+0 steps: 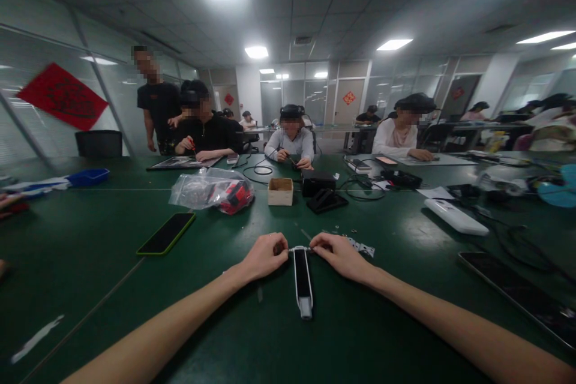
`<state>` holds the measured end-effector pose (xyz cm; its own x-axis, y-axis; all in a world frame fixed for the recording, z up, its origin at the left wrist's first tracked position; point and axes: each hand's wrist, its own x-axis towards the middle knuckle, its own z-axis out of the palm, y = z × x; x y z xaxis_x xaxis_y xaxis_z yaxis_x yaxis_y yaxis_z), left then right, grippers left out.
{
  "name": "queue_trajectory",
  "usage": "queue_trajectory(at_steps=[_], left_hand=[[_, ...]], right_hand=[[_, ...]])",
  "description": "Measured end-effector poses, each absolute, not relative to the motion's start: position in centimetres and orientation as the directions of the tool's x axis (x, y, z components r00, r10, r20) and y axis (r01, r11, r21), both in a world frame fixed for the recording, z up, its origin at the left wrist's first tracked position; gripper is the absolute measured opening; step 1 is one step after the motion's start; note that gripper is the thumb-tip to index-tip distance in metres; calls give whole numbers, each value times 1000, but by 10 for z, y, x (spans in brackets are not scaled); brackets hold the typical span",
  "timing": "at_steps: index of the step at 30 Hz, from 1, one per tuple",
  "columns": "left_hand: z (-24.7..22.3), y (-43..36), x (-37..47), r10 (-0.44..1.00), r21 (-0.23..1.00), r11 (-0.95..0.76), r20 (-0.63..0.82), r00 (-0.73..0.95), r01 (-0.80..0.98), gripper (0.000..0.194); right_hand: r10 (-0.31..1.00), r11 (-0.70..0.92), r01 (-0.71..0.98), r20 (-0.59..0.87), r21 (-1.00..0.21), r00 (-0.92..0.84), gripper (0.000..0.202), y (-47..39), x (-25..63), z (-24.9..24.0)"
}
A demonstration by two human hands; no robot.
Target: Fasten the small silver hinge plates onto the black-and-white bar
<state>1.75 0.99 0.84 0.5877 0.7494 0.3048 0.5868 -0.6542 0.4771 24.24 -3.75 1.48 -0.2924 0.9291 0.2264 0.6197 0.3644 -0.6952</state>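
Note:
On the green table in front of me lies a long, narrow device (303,279) with a black face, a whitish rim and a grey block at its near end. My left hand (266,254) is closed in a pinch at the left of its far end. From the other side, my right hand (339,255) pinches at the same end. Small pale, metallic-looking bits show at the fingertips, too small to name. Just beyond my right hand are several small metal pieces (362,247), partly hidden by it.
A phone with a green edge (166,234) lies to the left. Behind are a plastic bag (204,189), a small open box (279,193) and a black stand (327,200). A white case (454,217) and a dark phone (517,294) lie right, near cables. Several people sit opposite.

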Motion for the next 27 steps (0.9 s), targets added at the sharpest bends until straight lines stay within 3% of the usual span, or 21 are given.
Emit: queue_trajectory(at_steps=[14, 27], left_hand=[[9, 10, 17, 750, 478, -651, 287, 595, 590, 8], [11, 9, 16, 740, 495, -659, 293, 606, 566, 10]], right_hand=[[951, 301, 634, 177, -712, -253, 19, -42, 243, 20], [931, 361, 624, 227, -693, -287, 22, -41, 243, 17]])
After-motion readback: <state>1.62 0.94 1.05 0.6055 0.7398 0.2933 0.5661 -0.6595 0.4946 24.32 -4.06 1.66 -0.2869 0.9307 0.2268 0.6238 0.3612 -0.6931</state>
